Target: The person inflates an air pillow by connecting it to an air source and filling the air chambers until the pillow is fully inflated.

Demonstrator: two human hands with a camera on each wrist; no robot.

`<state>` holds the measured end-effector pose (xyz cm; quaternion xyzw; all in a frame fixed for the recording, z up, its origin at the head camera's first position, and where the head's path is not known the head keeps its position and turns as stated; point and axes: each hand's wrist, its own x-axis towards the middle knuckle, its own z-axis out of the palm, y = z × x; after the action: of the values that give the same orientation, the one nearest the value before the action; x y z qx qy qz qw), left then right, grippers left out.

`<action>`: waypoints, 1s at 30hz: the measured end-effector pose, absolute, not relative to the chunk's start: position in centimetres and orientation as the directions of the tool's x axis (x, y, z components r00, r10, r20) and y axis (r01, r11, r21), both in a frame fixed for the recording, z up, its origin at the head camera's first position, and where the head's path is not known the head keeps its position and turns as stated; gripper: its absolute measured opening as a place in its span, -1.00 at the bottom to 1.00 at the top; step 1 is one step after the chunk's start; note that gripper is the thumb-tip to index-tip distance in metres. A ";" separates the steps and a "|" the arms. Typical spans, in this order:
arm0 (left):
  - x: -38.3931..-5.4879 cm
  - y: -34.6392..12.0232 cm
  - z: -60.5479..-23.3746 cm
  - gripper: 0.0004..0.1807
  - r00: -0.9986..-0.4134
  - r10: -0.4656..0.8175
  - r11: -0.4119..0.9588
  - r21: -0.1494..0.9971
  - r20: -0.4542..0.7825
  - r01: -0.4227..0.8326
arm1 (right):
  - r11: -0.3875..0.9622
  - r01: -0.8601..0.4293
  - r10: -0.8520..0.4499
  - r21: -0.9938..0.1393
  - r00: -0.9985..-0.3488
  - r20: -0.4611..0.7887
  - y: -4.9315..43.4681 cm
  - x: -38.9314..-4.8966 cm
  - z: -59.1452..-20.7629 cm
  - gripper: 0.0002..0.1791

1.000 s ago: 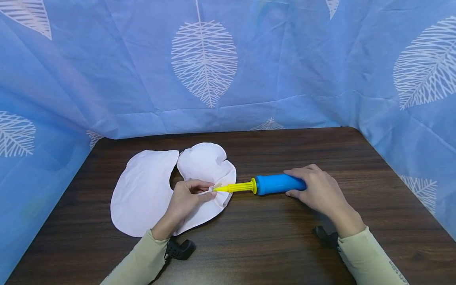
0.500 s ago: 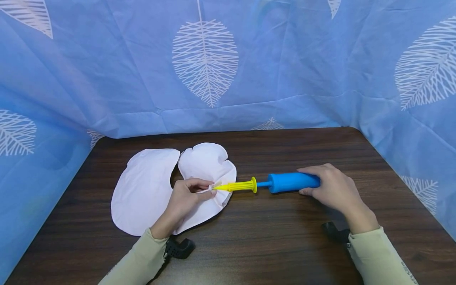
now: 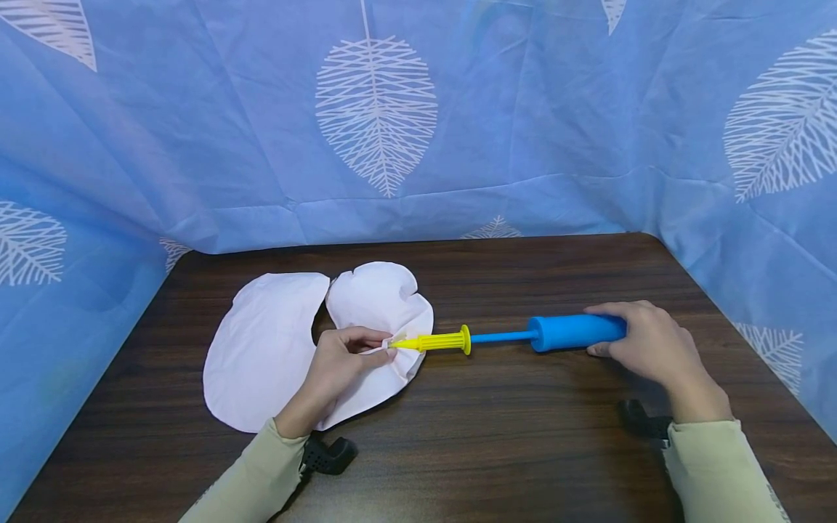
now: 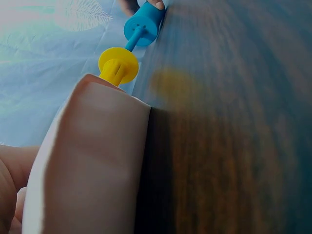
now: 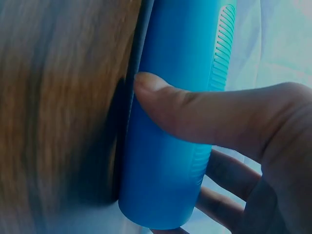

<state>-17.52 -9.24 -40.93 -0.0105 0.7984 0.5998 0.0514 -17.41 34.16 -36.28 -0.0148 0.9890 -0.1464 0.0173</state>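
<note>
A hand pump lies across the table, with a yellow nozzle [image 3: 441,341], a thin blue rod [image 3: 500,337] and a blue barrel [image 3: 569,333]. My right hand [image 3: 654,345] grips the barrel's far right end; in the right wrist view the thumb [image 5: 195,112] presses along the barrel's side. My left hand [image 3: 343,363] pinches the nozzle's tip together with a gathered bit of a white, flat, curved inflatable [image 3: 261,349], which looks like a neck pillow. The tip itself is hidden at the fingers. In the left wrist view the white material [image 4: 97,151] covers most of that hand.
The dark wooden table [image 3: 497,450] carries the white inflatable on its left half. Blue cloth [image 3: 523,123] with white leaf prints hangs behind the table and along both sides. A black wrist mount [image 3: 330,456] sits under the left cuff, another black mount [image 3: 644,420] under the right.
My right hand has slid rightward with the blue barrel, away from the yellow nozzle. The thin rod, hidden at first, now shows at length. My left hand and the white inflatable stay put.
</note>
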 end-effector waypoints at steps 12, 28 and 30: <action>-17.5 -9.3 -41.0 -0.79 -0.994 0.038 0.289 0.954 -0.098 -0.083 | 0.952 -0.031 -0.033 -0.304 -0.999 -0.004 34.3 -17.3 -36.4 -0.33; -17.7 -9.7 -40.7 -0.78 -0.996 0.025 0.304 0.950 -0.086 -0.074 | 0.934 -0.140 -0.124 -0.329 -0.990 0.070 31.6 -17.3 -36.9 -0.37; -17.7 -9.6 -40.6 -0.79 -0.996 0.027 0.314 0.947 -0.085 -0.072 | 0.930 -0.175 -0.151 -0.323 -0.984 0.097 30.8 -17.4 -37.1 -0.36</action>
<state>-17.66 -9.65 -40.64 -0.0138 0.8094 0.5856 0.0424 -17.36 30.83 -37.10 -0.0829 0.9817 -0.1676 -0.0351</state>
